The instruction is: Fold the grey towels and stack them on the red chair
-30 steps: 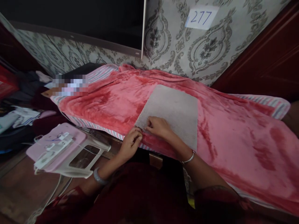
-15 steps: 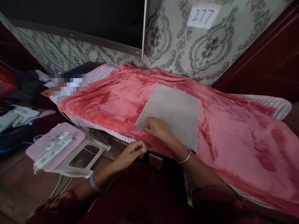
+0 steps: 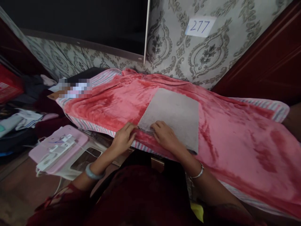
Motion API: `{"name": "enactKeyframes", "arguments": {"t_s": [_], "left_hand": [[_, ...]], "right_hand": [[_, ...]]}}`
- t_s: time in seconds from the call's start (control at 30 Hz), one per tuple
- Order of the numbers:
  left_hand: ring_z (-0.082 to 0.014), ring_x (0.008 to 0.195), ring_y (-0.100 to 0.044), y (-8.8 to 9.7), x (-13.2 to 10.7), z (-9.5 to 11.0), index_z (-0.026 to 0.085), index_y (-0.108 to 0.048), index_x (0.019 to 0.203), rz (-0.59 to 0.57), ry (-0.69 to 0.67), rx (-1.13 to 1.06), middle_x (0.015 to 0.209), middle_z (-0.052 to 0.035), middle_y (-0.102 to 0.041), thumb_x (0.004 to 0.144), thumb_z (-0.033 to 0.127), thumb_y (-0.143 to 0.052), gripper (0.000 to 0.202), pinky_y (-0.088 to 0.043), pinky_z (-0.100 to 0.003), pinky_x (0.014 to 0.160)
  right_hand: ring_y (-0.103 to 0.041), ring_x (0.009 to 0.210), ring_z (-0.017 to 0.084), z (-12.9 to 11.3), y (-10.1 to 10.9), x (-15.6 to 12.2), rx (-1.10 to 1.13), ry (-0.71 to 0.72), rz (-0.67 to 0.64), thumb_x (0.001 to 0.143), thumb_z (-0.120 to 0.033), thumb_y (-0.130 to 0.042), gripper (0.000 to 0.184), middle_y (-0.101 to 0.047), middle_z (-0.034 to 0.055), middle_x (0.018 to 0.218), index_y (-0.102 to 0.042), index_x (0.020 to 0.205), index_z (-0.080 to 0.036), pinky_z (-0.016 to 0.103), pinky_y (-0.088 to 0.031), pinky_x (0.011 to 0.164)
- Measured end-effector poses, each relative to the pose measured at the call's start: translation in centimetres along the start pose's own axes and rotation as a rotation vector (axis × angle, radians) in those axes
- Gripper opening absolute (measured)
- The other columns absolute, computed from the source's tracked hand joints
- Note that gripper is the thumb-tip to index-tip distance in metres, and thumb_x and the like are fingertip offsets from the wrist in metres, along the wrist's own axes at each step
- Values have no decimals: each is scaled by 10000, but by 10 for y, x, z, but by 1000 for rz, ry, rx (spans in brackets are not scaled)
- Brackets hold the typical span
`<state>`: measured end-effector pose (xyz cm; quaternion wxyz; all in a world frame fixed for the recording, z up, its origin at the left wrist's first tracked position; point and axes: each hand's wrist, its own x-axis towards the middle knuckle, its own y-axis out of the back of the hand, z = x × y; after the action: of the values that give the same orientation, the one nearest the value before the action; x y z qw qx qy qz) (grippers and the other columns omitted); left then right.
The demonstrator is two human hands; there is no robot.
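Note:
A flat grey cloth with a short, plush-like nap (image 3: 176, 108) lies on a pink-red plush blanket (image 3: 105, 103). My left hand (image 3: 124, 136) is at the cloth's left corner, its thumb and fingertips closed on it. My right hand (image 3: 164, 135) rests farther right along the near edge, with bent fingers closed on the cloth there; the thumb is mostly hidden. Bracelets circle both wrists. The cloth's far side lies flat, away from my hands.
A pink-topped stool (image 3: 81, 138) with a power strip (image 3: 56, 152) and cables stands at lower left. Clothes (image 3: 25, 121) and a red basket (image 3: 9, 84) are farther left. Behind the blanket are a dark screen (image 3: 82, 25) and a patterned wall bearing a paper marked 277 (image 3: 199, 26).
My left hand has moved up and left from the blanket's front edge to the cloth's left corner. My right hand has shifted slightly right and down along the cloth. The view has tilted slightly.

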<state>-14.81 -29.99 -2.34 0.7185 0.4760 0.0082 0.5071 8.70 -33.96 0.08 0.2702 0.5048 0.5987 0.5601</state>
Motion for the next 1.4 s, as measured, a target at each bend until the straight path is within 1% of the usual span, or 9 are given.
{"name": "enactKeyframes", "arguments": {"t_s": [0.1,0.2,0.3,0.43,0.6,0.8,1.1,1.23,1.4], "left_hand": [[-211,923,-629,-7,12,-1,197,-638,978,83,-77,-31,971,-81,-648,913,185,-520,135,-515,-330,814],[-191,804,-617,-15,12,4,199,-660,879,97,-37,-125,851,-56,-657,903,226,-548,117,-493,-311,748],[-156,654,-575,-25,6,15,198,-680,798,54,177,-317,713,-18,-649,878,335,-622,169,-435,-268,616],[-97,432,-429,-37,3,26,178,-641,695,-84,513,-718,523,17,-559,865,578,-631,435,-290,-232,436],[-81,364,-422,-47,9,30,174,-621,729,-79,638,-889,542,11,-620,778,585,-728,427,-274,-220,383],[-70,351,-437,-56,3,27,189,-567,758,-20,601,-937,550,31,-620,813,522,-703,364,-303,-201,386],[-82,366,-425,-62,-4,20,215,-528,717,-70,512,-784,539,53,-567,892,443,-578,292,-318,-206,403],[-90,398,-455,-52,-3,13,213,-528,705,-207,440,-776,546,47,-560,898,436,-580,300,-335,-205,427],[-95,461,-501,-20,-10,-2,193,-575,719,-466,301,-800,582,23,-575,916,474,-590,344,-373,-197,462]], "right_hand": [[-560,1011,236,1,-1,-2,52,-24,6,933,-66,-471,235,-649,116,1045,-659,1027,-170,346,-440,872],[-566,1018,225,4,-4,-2,129,-72,40,941,-83,-484,218,-655,101,1033,-667,1012,-179,329,-437,878],[-563,1013,226,4,-6,-3,150,-70,67,944,-91,-483,215,-653,94,1024,-668,993,-188,330,-430,883],[-559,1013,237,1,-7,-6,129,-46,76,958,-109,-483,209,-650,102,1017,-675,981,-188,343,-432,899],[-553,1014,243,1,-7,-10,124,-34,73,968,-155,-523,159,-656,107,1015,-680,975,-180,344,-429,902],[-575,950,199,-2,-1,9,216,-111,40,959,-186,-565,97,-658,69,973,-661,943,-186,306,-414,847],[-594,893,172,-7,4,52,91,-197,-274,889,-217,-636,87,-678,39,1033,-641,976,-213,273,-358,697],[-598,904,185,-8,4,54,31,-203,-315,907,-229,-599,84,-678,48,1052,-637,980,-217,286,-348,684],[-590,908,189,-11,4,50,30,-207,-284,920,-225,-558,101,-669,56,1058,-629,991,-217,291,-356,690]]}}
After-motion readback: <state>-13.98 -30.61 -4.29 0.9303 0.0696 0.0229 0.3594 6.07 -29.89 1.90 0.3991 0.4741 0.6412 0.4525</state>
